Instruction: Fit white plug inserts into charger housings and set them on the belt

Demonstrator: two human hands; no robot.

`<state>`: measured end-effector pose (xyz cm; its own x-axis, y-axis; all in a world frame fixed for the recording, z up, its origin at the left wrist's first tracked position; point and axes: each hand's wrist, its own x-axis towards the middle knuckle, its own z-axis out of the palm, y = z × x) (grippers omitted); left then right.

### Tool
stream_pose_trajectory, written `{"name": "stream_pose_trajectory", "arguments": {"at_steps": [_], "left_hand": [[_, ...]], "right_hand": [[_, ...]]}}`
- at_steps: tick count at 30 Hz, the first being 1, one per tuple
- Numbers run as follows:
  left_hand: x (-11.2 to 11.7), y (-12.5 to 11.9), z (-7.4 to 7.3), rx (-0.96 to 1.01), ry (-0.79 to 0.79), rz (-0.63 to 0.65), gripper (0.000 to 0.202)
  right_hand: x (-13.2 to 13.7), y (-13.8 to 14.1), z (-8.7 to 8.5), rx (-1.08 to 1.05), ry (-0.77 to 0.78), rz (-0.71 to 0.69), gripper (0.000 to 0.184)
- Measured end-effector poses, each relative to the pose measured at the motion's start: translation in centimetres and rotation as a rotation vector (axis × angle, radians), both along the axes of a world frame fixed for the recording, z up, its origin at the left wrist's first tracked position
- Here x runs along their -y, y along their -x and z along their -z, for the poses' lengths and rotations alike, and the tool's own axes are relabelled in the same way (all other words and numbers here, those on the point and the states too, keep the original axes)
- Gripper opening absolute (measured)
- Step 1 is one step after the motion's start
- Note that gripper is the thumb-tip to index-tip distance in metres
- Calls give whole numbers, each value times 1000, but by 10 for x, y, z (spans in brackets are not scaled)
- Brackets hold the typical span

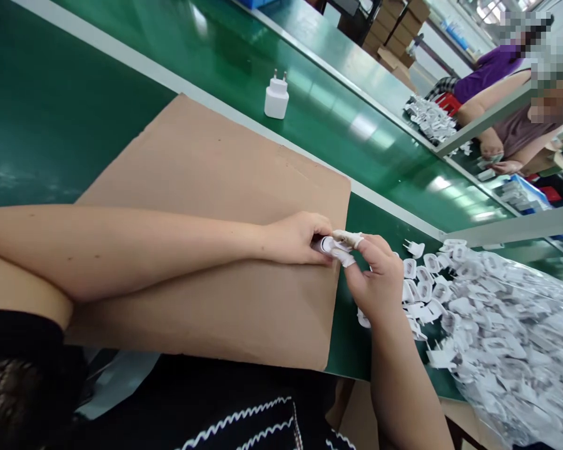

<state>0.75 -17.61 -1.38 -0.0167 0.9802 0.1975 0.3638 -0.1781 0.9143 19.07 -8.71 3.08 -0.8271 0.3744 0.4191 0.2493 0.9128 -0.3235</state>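
My left hand (294, 237) is curled closed at the right edge of a brown cardboard sheet (206, 206), gripping a small white plug part (326, 245). My right hand (378, 275) meets it from the right, its taped fingertips pinching the same part. A heap of white plug parts (488, 319), some under clear plastic, lies just right of my right hand on the green bench (51, 112).
One finished white charger (276, 97) stands upright on the green conveyor belt (338, 119) beyond the cardboard. Across the belt, other people sit with another pile of white parts (429, 119). Cardboard boxes (394, 31) are stacked at the far end.
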Motion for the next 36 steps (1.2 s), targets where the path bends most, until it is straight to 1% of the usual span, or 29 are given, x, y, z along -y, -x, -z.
{"name": "stream_pose_trajectory", "arguments": {"at_steps": [2, 5, 10, 15, 19, 21, 23, 25, 26, 27, 29, 31, 33, 34, 36], "left_hand": [[-1, 0, 0, 18, -11, 7, 18], [-1, 0, 1, 18, -24, 8, 17], [-1, 1, 0, 5, -16, 6, 17], [1, -1, 0, 19, 12, 6, 17], [1, 0, -2, 1, 19, -3, 19], [-1, 8, -7, -25, 52, 53, 22], [-3, 19, -13, -22, 114, 172, 26], [-3, 30, -20, 32, 194, 274, 30], [-3, 33, -22, 61, 230, 289, 31], [-2, 33, -24, 77, 259, 279, 32], [2, 28, -26, 50, 292, 209, 35], [5, 17, -27, -11, 289, 91, 36], [7, 5, -25, -17, 284, -32, 37], [6, 0, -24, 23, 289, -84, 37], [2, -5, -19, 193, 304, -184, 33]], "right_hand": [[2, 1, 0, -35, -27, 17, 23], [3, 2, -1, -59, -42, 0, 24], [4, 5, -1, 7, -71, -35, 27], [5, 4, 3, 31, -148, 6, 28], [5, 3, 7, 9, -130, 6, 29], [3, 3, 9, -25, -89, -12, 29], [2, 2, 11, -59, -53, -9, 27], [1, 2, 13, -81, -36, 16, 25], [1, 1, 14, -86, -33, 33, 25], [0, 1, 15, -89, -32, 47, 24], [1, 1, 16, -104, -32, 55, 24], [2, 1, 16, -123, -31, 49, 25], [3, 1, 14, -128, -23, 48, 26], [3, 1, 13, -127, -15, 50, 26], [4, 1, 12, -122, 12, 54, 26]]}}
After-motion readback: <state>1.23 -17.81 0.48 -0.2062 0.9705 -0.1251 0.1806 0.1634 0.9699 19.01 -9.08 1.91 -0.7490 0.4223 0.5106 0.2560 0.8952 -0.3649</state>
